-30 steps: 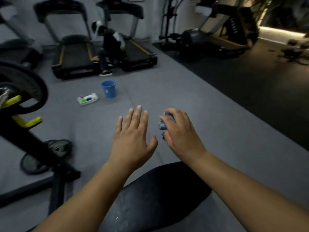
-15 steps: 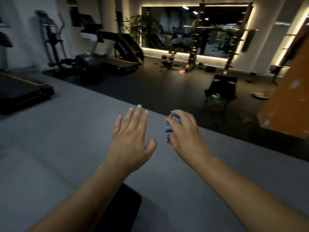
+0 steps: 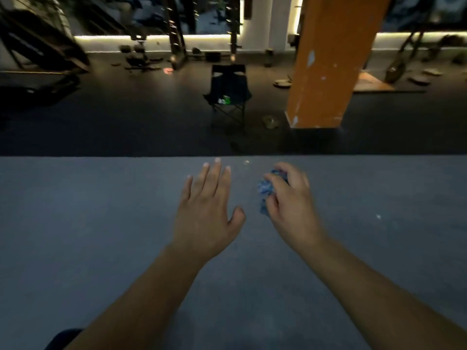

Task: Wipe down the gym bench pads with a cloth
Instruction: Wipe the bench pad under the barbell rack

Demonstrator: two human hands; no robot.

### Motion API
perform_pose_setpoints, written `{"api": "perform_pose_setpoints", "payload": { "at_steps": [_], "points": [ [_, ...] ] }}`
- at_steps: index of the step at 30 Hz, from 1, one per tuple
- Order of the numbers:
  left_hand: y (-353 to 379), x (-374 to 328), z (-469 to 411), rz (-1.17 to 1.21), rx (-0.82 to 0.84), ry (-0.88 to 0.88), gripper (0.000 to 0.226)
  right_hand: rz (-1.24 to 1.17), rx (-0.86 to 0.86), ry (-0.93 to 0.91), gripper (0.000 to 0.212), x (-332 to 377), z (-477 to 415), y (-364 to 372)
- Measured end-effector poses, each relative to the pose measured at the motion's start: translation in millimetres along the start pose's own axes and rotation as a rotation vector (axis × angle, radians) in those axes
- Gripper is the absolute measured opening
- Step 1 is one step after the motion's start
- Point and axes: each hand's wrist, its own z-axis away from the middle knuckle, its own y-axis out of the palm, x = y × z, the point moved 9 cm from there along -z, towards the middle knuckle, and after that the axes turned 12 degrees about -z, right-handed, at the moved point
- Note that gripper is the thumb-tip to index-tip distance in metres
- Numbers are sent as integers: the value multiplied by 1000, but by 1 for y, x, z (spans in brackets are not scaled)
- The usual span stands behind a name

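On my feed from the head camera, a person reaches forward with both bare arms over a grey floor mat (image 3: pixel 101 223) in a dim gym. The left hand (image 3: pixel 206 210) is spread palm down, fingers straight and slightly apart, thumb out to the side, holding nothing. Just beside it, not touching, the right hand (image 3: pixel 293 210) has its fingers and thumb curled round a crumpled blue cloth (image 3: pixel 265 189), which bulges out on the thumb side of the fist. Both hands are held out over the mat near its far edge, where the grey meets a darker floor (image 3: pixel 126 122). Beyond that edge I see a black folding chair (image 3: pixel 228 84) with something small and green (image 3: pixel 226 99) on its seat, and to its right an orange pillar (image 3: pixel 328 61) with chipped paint. Racks (image 3: pixel 177 34) and scattered weights (image 3: pixel 134 50) stand along a back wall lit by a light strip (image 3: pixel 113 37), all blurred. At the bottom left corner a dark rounded shape (image 3: pixel 63 337) pokes in; I cannot tell what it is.
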Motion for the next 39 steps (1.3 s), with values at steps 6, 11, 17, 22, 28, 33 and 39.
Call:
{"api": "perform_pose_setpoints", "payload": {
  "at_steps": [6,11,17,22,28,33,39],
  "points": [
    [66,-81,-112,55,49,232,86,83,-73,185,37,-123,-22,-26],
    [96,-171,-210,129,67,476,82,169,-260,336,36,-210,-36,-85],
    [98,-311,-281,198,26,796,81,391,-420,566,30,-284,-14,-170],
    [98,-444,-315,279,12,1002,80,547,-551,707,35,-356,15,-247],
    [95,-609,-375,313,-12,1142,79,565,-695,754,34,-475,19,-350],
    [106,-719,-452,339,-29,1155,77,589,-713,778,33,-579,-11,-428],
    [139,-829,-572,390,-35,1150,79,630,-691,767,34,-719,-81,-487]
  ]
}}
